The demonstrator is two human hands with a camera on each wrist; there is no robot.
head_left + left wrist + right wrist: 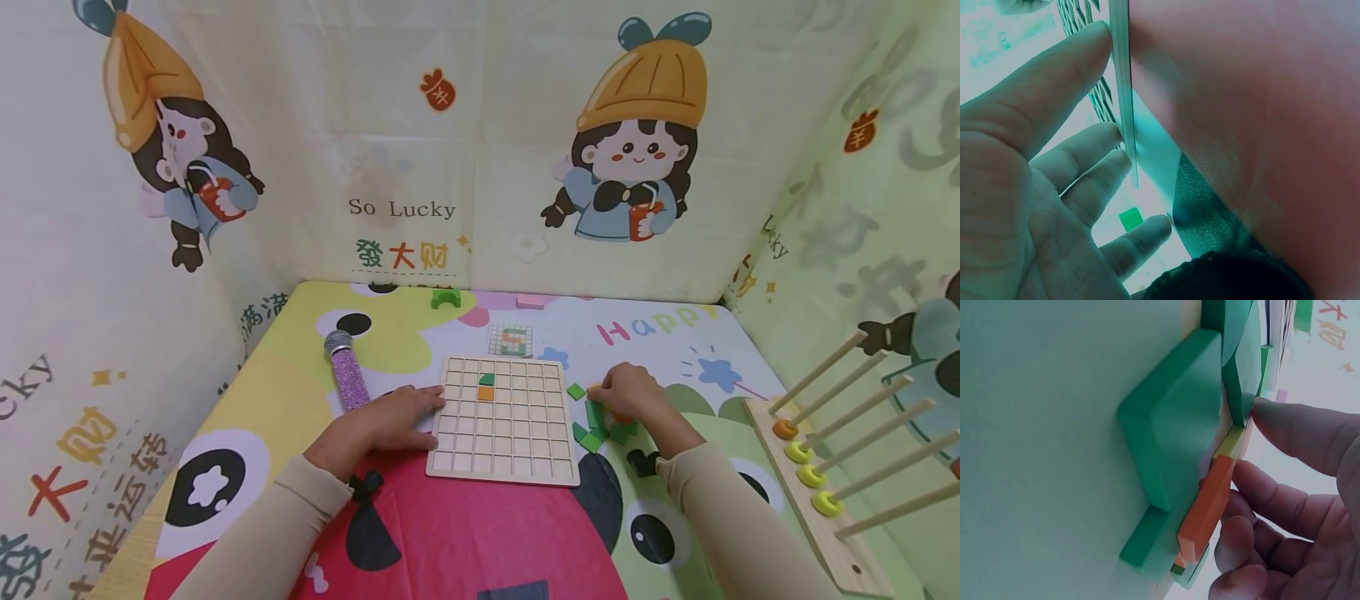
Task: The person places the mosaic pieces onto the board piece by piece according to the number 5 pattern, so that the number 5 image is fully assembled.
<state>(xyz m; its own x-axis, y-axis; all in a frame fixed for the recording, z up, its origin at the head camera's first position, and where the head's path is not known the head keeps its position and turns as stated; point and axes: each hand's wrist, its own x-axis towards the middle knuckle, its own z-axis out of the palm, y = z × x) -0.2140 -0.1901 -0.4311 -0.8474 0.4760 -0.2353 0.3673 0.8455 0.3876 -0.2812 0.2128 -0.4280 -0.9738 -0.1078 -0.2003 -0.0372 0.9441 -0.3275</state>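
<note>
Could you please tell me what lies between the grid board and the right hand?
Green blocks lie between the grid board and the right hand, as the head view shows.

A right hand [632,390] dips among green and orange blocks [592,440] crowding the strip beside a gridded wooden board [502,442], blocking a low sideways slide onto it. From above, most squares lie open; a green piece [487,379] and an orange piece [487,392] occupy neighboring cells toward the far side. A left hand [401,418] bars the left edge, a purple microphone [348,379] lying just beyond. Behind the board, a patterned card [511,340] takes up the middle. At right, free table [720,417] separates the right forearm from a bead rack [806,500], its slanting rods [858,413] obstructing that side.
</note>
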